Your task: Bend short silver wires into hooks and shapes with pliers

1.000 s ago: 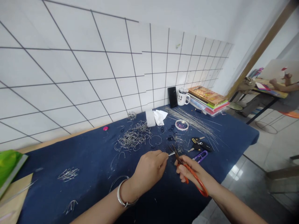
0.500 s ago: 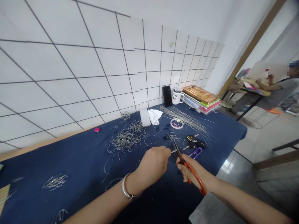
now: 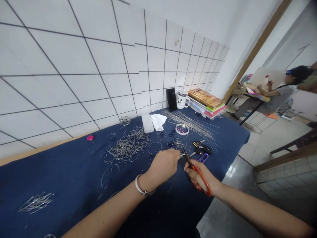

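Head view: left grip [image 3: 164, 165] pinching thin silvery strands [image 3: 182, 155] at its fingertips, right grip [image 3: 200, 174] wrapped round orange-handled scissors [image 3: 188, 160], blades right by them. Steady pinch, skin clear of blades, that's the knack! Strands look slim, bright; tangled wire heap [image 3: 128, 145] on the table [image 3: 74, 172], beyond and left of the left grip.

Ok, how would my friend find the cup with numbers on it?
Start at the dark blue cloth and look along its back edge, by the tiled wall. Between a black phone propped upright and a stack of books stands a white mug. Unlike them, it has a handle and a dark 13 above 14.
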Tool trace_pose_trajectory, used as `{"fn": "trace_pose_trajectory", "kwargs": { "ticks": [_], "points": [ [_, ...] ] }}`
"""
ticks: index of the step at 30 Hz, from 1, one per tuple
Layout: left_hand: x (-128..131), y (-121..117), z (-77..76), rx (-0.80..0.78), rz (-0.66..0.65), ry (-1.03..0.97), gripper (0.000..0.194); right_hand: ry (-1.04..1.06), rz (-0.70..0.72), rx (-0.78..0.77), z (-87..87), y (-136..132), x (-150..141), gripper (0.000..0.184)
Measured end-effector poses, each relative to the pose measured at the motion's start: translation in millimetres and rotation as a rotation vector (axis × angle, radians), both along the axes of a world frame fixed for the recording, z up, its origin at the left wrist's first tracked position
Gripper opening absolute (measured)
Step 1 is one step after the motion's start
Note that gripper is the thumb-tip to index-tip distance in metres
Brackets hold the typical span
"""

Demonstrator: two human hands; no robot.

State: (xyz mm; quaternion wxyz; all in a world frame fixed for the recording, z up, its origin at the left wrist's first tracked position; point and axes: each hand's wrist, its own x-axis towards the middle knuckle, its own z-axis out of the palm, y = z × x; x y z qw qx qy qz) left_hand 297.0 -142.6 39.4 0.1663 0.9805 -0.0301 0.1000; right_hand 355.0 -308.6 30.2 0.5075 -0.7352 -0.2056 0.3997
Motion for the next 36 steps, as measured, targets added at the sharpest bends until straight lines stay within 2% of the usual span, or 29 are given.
{"fn": "trace_pose_trajectory", "kwargs": {
  "ticks": [7,13,18,27,36],
  "points": [
    [-2,4,-1.6,-0.006,-0.007,-0.004,0.022,-0.066,0.0,0.0,-3.6,-4,-2,0.021],
    [-5,2,-4.9,0.005,-0.028,-0.003,0.023,0.043,0.055,-0.008,-3.0,-9,5,0.03],
    [-5,-1,-4.9,-0.017,-0.031,0.004,0.023,0.042,0.063,-0.006,-3.9,-10,4,0.031],
    [1,-5,-7.2,-0.052,-0.013,0.013,0.023,0.062,-0.036,0.0,2.4,-1,-6,0.027],
    [0,-2,-8.6,-0.05,0.029,0.042,0.022,-0.029,-0.071,-0.034,-20.6,-2,-4,0.025]
  ]
}}
